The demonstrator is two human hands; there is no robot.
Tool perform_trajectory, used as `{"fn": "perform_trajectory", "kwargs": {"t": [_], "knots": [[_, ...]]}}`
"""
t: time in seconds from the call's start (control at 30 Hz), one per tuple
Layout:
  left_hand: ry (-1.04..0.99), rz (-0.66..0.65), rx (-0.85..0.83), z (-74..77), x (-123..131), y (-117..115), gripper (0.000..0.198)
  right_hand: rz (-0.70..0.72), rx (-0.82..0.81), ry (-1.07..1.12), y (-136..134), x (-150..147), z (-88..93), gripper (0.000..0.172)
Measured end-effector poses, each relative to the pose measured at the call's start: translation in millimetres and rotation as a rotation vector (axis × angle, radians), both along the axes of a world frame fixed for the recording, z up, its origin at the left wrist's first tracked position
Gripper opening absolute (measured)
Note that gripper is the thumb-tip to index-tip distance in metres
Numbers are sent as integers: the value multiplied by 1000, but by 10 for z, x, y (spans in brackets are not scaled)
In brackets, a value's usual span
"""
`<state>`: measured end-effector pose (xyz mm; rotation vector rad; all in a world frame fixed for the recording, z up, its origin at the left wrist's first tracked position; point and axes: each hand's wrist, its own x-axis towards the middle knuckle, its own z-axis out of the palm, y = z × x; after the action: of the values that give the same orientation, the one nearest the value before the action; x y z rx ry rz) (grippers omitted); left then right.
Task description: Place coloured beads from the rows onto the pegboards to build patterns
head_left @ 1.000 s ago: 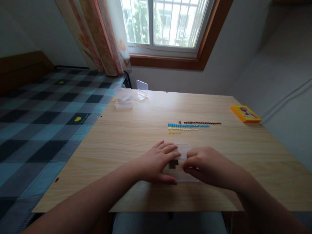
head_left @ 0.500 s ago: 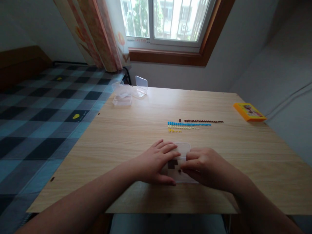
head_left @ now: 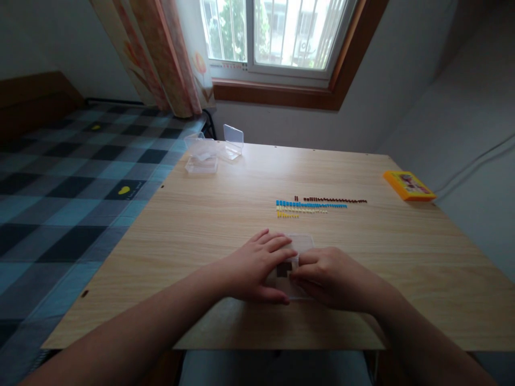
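Observation:
An open clear plastic box (head_left: 302,242) lies near the front edge of the table, with a few dark brown pieces (head_left: 282,269) in its near half. My left hand (head_left: 259,267) rests over the box's left side, fingers spread and thumb along the near edge. From the right, my right hand (head_left: 328,274) reaches into the box, its thumb and fingers pinched together beside the brown pieces. Whatever sits between those fingertips is hidden. Beyond the box lie rows of small pieces: brown (head_left: 336,200), blue (head_left: 309,205), cream (head_left: 301,209) and yellow (head_left: 286,215).
More clear plastic boxes (head_left: 201,165) stand at the table's far left corner, one with its lid upright (head_left: 234,136). An orange-yellow case (head_left: 410,186) lies at the right edge. A bed with a checked cover (head_left: 80,203) adjoins the wooden table (head_left: 193,230) on the left.
My right hand has moved left inside the box, to the brown pieces. The small dark piece seen by its fingertips is now out of sight. My left hand stays put.

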<state>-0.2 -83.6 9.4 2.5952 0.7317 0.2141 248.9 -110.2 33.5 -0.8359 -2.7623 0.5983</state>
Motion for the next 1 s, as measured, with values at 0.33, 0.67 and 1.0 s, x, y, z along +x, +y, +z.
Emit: {"fn": "perform_trajectory", "kwargs": {"t": [0.33, 0.67, 1.0], "knots": [[-19, 2, -7, -16, 1, -4, 85, 3, -6, 68, 11, -35, -7, 29], [-24, 1, 5, -21, -6, -4, 86, 9, 26, 60, 12, -16, -18, 21], [-6, -1, 15, -14, -2, -5, 87, 22, 64, 27, 22, -22, -29, 18]]}}
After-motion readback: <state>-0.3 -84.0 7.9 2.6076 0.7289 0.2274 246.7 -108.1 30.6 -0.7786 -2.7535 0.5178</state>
